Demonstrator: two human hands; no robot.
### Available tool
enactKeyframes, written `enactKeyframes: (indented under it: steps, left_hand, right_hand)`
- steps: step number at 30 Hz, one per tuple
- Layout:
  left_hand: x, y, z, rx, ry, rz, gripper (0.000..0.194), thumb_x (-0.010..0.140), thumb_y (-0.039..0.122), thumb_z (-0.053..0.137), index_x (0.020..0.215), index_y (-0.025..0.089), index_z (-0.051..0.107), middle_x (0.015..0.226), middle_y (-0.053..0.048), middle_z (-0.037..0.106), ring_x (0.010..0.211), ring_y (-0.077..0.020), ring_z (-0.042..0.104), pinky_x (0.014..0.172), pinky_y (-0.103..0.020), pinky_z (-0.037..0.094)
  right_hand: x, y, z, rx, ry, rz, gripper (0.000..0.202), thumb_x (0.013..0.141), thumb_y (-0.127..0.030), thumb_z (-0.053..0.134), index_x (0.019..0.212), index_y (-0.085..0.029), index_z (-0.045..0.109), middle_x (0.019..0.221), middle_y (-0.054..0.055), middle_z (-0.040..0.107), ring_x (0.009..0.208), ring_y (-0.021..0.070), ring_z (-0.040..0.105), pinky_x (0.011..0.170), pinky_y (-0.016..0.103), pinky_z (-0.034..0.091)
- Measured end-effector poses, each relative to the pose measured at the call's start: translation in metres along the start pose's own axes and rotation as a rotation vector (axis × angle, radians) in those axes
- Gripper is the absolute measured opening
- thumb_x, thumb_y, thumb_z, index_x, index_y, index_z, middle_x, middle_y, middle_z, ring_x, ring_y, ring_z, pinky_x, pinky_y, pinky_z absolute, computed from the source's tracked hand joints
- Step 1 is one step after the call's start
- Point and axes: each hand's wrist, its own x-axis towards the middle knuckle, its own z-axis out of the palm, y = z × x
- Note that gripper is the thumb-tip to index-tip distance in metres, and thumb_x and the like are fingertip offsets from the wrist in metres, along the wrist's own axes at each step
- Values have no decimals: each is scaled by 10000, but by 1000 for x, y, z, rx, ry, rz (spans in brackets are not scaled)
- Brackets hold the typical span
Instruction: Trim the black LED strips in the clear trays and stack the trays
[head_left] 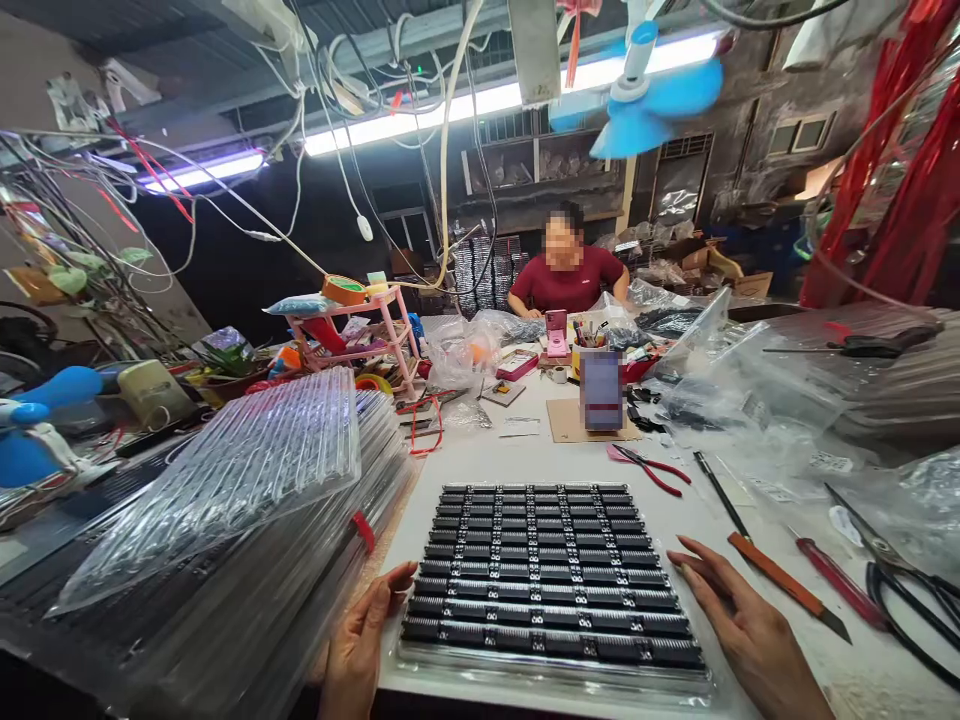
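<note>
A clear plastic tray point(555, 680) lies flat on the white tabletop in front of me, filled with rows of small black parts point(540, 575) with comb-like teeth. At the tray's left side is my left hand point(364, 635), its fingers stretched toward the edge and the thumb on the near side. My right hand point(742, 625) flanks the right edge, fingers extended and apart, the tips close to the tray's rim. Whether the fingertips press on the plastic I cannot tell. Neither hand has anything lifted in it.
Stacked filled trays point(300, 560) stand on the left, an empty-looking clear tray point(247, 470) on top. Right lie red-handled pliers point(656, 468), an orange-handled blade point(784, 580), a red-handled tool point(840, 580) and scissors point(892, 570). A phone point(601, 390) stands ahead; a person point(570, 275) sits opposite.
</note>
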Motion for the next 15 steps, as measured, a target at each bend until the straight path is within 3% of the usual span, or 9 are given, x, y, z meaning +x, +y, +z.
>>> enactKeyframes:
  steps: [10,15]
  left_hand:
    - [-3,-2,1,-15,-31,62,484,748,567,634,1019,176,722,1135,-101,687,1104,-281,604,922,-339,510]
    - [-5,3,3,-1,-53,57,470,724,544,669,993,164,728,1114,-110,694,1096,-277,613,929,-321,503]
  right_hand:
    - [1,4,2,-44,21,-10,554,784,-598,466,1152,-204,595,1050,59,692,1019,240,633,729,299,541]
    - [1,9,1,-40,19,-42,539,784,-593,484,1143,-209,603,1035,57,696,1001,242,642,709,284,554]
